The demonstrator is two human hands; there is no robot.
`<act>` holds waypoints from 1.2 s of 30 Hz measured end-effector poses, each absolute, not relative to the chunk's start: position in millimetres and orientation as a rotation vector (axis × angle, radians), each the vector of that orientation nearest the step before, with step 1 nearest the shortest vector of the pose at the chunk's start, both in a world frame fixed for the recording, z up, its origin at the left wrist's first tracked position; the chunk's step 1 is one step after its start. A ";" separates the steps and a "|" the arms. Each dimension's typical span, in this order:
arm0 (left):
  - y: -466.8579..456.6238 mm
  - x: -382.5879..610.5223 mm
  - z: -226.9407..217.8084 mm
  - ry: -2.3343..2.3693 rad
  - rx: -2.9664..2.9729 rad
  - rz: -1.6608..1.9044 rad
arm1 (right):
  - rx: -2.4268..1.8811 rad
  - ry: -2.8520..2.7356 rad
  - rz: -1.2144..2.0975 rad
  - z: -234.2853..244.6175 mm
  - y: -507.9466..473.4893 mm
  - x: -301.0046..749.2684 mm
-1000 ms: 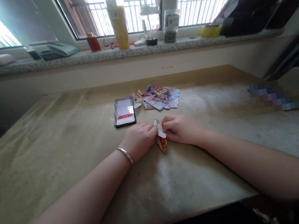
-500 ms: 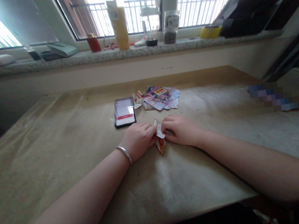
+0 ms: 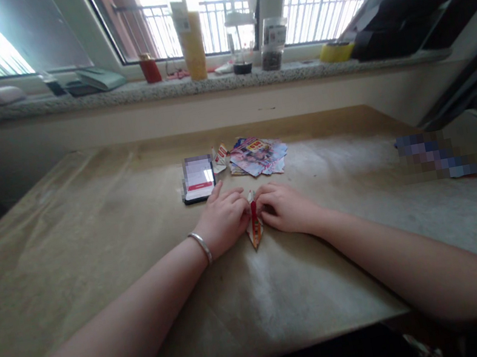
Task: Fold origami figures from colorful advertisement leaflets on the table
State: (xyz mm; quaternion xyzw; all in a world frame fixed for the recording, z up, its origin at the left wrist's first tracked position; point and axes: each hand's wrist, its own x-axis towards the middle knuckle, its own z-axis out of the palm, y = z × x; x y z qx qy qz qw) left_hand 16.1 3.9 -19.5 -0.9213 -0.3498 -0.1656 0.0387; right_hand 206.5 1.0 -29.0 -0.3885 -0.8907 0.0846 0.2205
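Observation:
A small folded paper, narrow and pointed at its near end, lies on the table between my hands. Red, orange and white print shows on it. From the left, my left hand pinches its edge, the thumb lifted away toward the phone. My right hand has its curled fingers closed on the opposite edge. The fingertips partly cover the paper's sides. Beyond my left hand lies a phone with a lit screen. Beside it stands another folded paper piece, next to a pile of colourful printed papers.
A blurred bluish strip lies at the table's right. On the stone windowsill stand a tall yellow drink cup, a red bottle, clear containers, a yellow tape roll and a black bag.
The white flap across the paper's middle no longer shows; a red strip is visible there now. One digit of my left hand has stretched out toward the phone. My right hand has barely moved.

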 end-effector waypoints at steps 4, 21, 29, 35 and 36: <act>3.7 14.3 -21.5 -1.115 -2.859 -0.553 | -1.066 -2.436 0.296 -29.3 2.0 208.6; 10.3 18.3 -26.3 -1.216 -2.895 -0.640 | -1.152 -2.349 0.305 -33.9 8.7 207.4; 13.2 13.5 -25.1 -1.322 -2.861 -0.708 | -1.181 -2.328 0.368 -30.6 9.9 209.1; 2.2 9.9 -18.0 -1.016 -2.977 -0.415 | -1.205 -2.383 0.317 -22.6 5.6 214.3; 1.7 9.2 -17.0 -0.958 -3.003 -0.410 | -1.195 -2.398 0.305 -21.8 4.6 215.1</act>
